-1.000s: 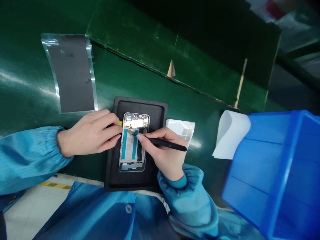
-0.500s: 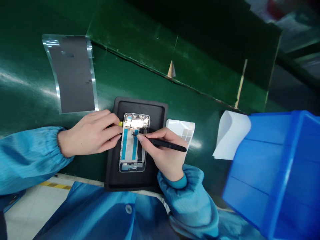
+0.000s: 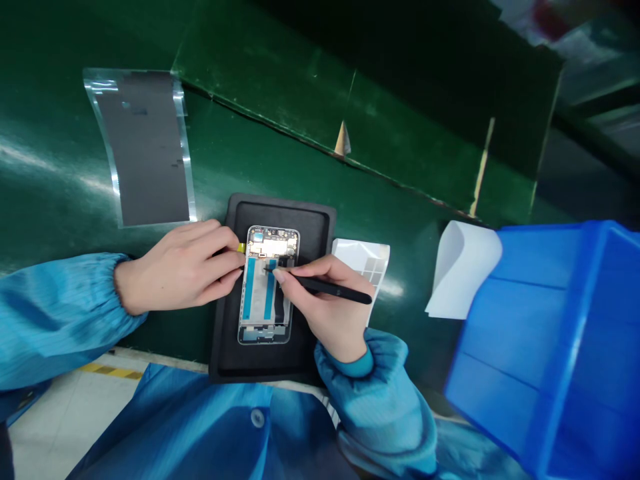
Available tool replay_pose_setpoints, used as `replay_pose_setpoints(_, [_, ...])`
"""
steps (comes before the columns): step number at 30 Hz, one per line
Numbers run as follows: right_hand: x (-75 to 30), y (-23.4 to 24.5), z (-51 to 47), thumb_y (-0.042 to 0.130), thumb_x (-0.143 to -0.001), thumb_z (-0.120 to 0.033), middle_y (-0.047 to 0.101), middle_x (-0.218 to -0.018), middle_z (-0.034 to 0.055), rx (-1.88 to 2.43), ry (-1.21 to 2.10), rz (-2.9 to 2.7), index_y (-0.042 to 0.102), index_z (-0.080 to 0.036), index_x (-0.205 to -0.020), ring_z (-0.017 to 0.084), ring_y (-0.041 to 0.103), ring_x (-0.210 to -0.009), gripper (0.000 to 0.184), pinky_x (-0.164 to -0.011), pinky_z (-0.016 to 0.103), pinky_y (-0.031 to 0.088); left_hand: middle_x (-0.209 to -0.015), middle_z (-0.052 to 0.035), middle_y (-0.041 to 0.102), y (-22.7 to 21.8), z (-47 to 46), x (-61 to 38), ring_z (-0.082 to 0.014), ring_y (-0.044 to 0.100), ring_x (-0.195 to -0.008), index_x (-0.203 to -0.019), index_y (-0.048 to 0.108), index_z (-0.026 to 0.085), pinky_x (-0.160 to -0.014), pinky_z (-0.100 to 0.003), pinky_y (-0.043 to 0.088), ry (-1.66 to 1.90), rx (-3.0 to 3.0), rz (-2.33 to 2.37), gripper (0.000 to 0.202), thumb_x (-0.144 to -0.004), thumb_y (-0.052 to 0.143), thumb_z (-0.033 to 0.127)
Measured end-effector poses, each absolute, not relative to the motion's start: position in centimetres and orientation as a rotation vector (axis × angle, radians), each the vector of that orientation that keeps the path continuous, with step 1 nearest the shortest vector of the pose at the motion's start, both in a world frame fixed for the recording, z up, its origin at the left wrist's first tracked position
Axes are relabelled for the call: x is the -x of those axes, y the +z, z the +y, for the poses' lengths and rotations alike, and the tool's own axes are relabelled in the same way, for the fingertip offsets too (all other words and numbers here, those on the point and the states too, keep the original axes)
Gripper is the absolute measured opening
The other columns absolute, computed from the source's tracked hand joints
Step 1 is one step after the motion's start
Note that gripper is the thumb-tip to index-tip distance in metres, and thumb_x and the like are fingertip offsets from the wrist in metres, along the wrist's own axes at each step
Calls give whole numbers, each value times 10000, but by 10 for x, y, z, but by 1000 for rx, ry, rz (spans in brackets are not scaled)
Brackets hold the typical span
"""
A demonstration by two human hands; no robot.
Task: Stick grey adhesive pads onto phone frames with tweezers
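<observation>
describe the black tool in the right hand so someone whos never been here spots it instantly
On the green table, left of the blue bin, find the black tray with an opened phone in it. At the phone's right edge, the right hand grips the black tool. Unlike the broad black tray, it is slim and pen-like.

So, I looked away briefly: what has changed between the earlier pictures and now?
Very little: the back end of the black tool in the right hand has dipped slightly down the picture. No grip was visibly taken or released. The left hand, opened phone and black tray stayed put.
</observation>
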State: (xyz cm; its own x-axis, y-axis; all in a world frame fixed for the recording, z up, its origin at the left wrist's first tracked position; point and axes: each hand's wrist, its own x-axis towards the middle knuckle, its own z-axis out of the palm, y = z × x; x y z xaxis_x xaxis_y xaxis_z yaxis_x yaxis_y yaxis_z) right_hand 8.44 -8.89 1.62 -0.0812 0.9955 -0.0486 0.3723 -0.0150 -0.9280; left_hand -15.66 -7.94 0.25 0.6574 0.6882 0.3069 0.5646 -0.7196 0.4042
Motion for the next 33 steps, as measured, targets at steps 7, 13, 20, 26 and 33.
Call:
replay_pose_setpoints(7, [-85,16,-88,865,-758,-246,698,-702,-6,1465,1093,-1533,693,-216,-745,167,661,-581,175,-506,238,573,-959,-102,611,2,-80,157,-210,562,-795,-975,655,132,-688,-347,506,630,-2602,1010,147,-957,553,236])
replay_pose_setpoints(13, [-84,18,-88,863,-767,-268,700,-701,3,1475,1084,-1542,693,-218,-745,181,667,-588,179,-522,262,587,-953,-101,612,2,-79,156,-210,568,-803,-975,660,132,-693,-347,506,629,-2607,1010,152,-957,544,229])
replay_pose_setpoints(20, [-84,17,-88,860,-760,-237,695,-699,-9,1467,1096,-1529,695,-214,-750,159,653,-572,167,-486,228,552,-951,-99,607,2,-80,158,-212,557,-802,-979,653,126,-702,-348,503,629,-2602,1014,140,-954,566,234])
replay_pose_setpoints(26, [-84,18,-88,857,-758,-284,693,-691,-1,1513,1077,-1548,697,-215,-742,170,648,-569,174,-494,247,563,-952,-97,606,2,-79,157,-206,556,-802,-982,653,132,-699,-346,504,634,-2602,1010,146,-963,550,233])
replay_pose_setpoints(33, [-84,17,-88,864,-758,-303,699,-698,5,1510,1063,-1547,688,-221,-736,183,660,-586,196,-505,260,578,-950,-98,610,3,-80,157,-207,557,-806,-974,657,130,-697,-348,508,631,-2606,1014,155,-969,538,228])
